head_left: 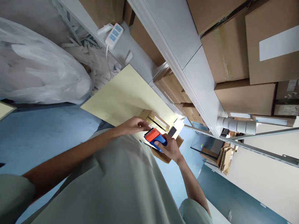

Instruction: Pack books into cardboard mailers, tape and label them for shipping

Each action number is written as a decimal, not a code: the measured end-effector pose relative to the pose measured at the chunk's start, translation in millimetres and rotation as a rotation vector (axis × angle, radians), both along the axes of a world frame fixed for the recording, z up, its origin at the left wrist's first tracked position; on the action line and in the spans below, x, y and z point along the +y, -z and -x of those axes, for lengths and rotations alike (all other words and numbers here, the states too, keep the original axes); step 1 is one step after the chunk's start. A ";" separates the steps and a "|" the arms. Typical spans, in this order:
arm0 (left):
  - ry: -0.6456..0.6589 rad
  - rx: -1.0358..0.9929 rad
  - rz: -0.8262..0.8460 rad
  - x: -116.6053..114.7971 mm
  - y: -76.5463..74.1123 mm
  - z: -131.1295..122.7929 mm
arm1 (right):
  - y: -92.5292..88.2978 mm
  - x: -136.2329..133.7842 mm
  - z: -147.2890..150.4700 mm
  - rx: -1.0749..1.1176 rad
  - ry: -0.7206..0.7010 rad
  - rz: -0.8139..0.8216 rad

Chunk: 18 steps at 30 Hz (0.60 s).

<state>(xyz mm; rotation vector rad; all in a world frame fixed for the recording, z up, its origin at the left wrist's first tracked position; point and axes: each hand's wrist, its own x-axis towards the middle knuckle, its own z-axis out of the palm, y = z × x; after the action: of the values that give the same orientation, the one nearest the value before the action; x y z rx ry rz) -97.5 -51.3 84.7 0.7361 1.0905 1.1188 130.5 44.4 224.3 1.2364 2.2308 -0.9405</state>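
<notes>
A red-and-blue plastic tape dispenser (156, 139) is in the right hand (171, 147), whose fingers and thumb are wrapped around its blue body. The grip seems to leave the red end free, with that end turned toward the left hand (137, 125) so both can work close together. The left hand's fingers are drawn narrowly together just beside the red end; I cannot tell whether they pinch any tape.

Just beyond both hands, a small brown cardboard box with glossy yellowish tape (155, 119) sits on the pale yellow tabletop (121, 93), probably set there to be within easy reach of either hand. A flat dark rectangular object, perhaps a phone (172, 132), lies just beyond the right hand, apparently set aside. Below that hand, toward the body, shows part of another brown cardboard carton (162, 156); what supports it is hidden.

Well ahead of the left hand, a white power strip with blue socket panels (114, 35) rests on a grey surface; a large translucent plastic bag (44, 68) bulges off to that hand's left. Large brown cartons (225, 49) stand high beyond the right hand, and white rolls (237, 125) sit lined up to its right, presumably for storage.
</notes>
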 end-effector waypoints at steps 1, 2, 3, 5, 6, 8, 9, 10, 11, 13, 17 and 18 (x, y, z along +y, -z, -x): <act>-0.027 -0.007 0.000 -1.7 2.5 -3.1 | -1.5 0.7 2.6 -0.023 0.009 0.012; -0.054 -0.007 0.004 -3.6 4.4 -6.3 | -2.9 1.4 5.1 -0.048 0.015 0.018; -0.075 -0.004 0.011 -5.3 5.9 -9.5 | -4.3 2.1 7.6 -0.074 0.020 0.017; -0.106 0.001 0.028 -7.8 8.4 -15.8 | -7.7 4.1 12.1 -0.128 0.020 0.010; -0.111 -0.006 0.035 -8.4 9.8 -18.3 | -10.2 5.8 14.0 -0.151 0.012 0.009; -0.113 -0.027 0.054 -8.7 13.4 -20.2 | -18.4 11.4 16.5 -0.194 -0.019 0.010; -0.119 -0.034 0.073 -8.7 16.1 -18.8 | -24.3 15.5 17.0 -0.218 -0.037 0.015; -0.130 -0.034 0.103 -8.6 19.6 -15.6 | -31.4 20.4 17.0 -0.248 -0.052 0.025; -0.149 -0.025 0.143 -8.7 23.9 -10.5 | -39.5 26.0 16.7 -0.287 -0.060 0.038; -0.209 -0.001 0.233 -8.6 34.8 2.6 | -57.0 38.0 16.0 -0.379 -0.050 0.062; -0.252 -0.059 0.302 -3.0 59.4 21.8 | -82.2 57.0 20.5 -0.452 0.000 0.089; -0.240 -0.091 0.296 0.2 65.1 22.7 | -84.5 59.8 23.6 -0.448 0.008 0.086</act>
<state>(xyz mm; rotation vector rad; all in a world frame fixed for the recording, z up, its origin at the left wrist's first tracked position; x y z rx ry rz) -120.2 -51.1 19.7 0.3245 1.2562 1.1472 106.9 104.2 308.8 1.2713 1.8180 -0.6727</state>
